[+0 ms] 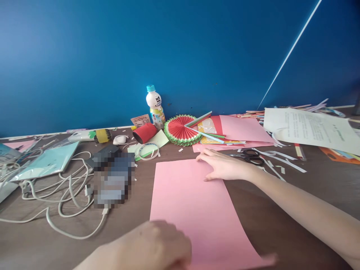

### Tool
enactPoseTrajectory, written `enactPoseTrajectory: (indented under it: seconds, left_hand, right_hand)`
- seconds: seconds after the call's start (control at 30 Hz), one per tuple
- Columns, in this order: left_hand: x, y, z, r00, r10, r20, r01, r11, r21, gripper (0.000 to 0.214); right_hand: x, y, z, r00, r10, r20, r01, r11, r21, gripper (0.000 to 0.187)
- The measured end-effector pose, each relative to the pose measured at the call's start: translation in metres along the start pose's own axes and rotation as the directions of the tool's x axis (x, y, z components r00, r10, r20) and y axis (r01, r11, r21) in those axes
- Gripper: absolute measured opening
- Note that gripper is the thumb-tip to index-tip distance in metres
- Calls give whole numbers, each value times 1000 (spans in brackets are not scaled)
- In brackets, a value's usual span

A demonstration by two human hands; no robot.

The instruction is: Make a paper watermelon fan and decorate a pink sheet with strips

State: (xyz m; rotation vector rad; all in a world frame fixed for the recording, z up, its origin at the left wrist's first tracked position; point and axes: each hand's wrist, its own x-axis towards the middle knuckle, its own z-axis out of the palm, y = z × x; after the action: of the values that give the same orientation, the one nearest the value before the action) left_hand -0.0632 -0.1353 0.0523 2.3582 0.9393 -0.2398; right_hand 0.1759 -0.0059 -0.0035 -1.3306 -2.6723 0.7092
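Observation:
A pink sheet of paper point(197, 206) lies flat on the brown table point(281, 221) in front of me. My right hand point(223, 165) rests on the sheet's far right corner, fingers stretched flat and pressing it down. My left hand point(157, 245) is at the sheet's near left edge, close to the camera and blurred; its fingers curl down onto the paper, and I cannot make out whether they pinch it. Black-handled scissors point(250, 155) lie just beyond my right hand.
White cables point(64, 195) and a blurred-out object point(112, 180) lie left. Behind the sheet are a tape ring point(148, 151), a red cup on its side point(144, 133), a bottle point(155, 107), a watermelon paper fan point(180, 130), pink paper point(242, 129). Printed sheets point(309, 127) and paper strips lie right.

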Motion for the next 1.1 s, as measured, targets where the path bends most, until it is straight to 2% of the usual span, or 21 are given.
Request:
enactPoseTrajectory:
  seconds: [0.03,0.13,0.2,0.27,0.37,0.53,0.63,0.73,0.83,1.1]
  left_hand:
    - [5,-4,-7,994,-75,-84,75,997,-11,16]
    - [28,-27,-23,948,-258,-187,255,966,-38,25]
    - [48,-48,-27,916,-285,-282,287,957,-37,22]
    - [69,-65,-28,884,-265,-386,287,958,-1,19]
    - [94,-80,-28,876,-238,-419,301,949,89,18]
    - [109,-86,-24,854,-212,-476,331,926,181,12]
    - [110,-92,-19,827,-207,-522,331,930,157,8]
    - [110,-99,-14,798,-222,-561,326,941,91,14]
    - [110,-104,-13,780,-257,-570,328,944,23,19]
    - [112,-108,-16,793,-266,-548,255,962,-99,12]
  right_hand:
    - [0,1,-2,1000,1,14,-2,1000,26,40]
    - [2,7,-10,999,42,6,-42,990,134,26]
    - [5,11,-13,997,79,-7,-75,964,255,31]
    - [7,16,-15,995,102,-12,-88,908,410,39]
    - [8,22,-16,992,130,1,-111,845,524,48]
    - [6,20,-12,993,116,17,-115,938,327,43]
    - [6,16,-7,993,118,-8,-114,973,199,49]
    - [7,13,-2,990,131,-46,-126,988,94,52]
    - [8,14,0,991,116,-64,-110,990,83,54]
    - [11,20,0,995,66,-75,-55,989,137,35]
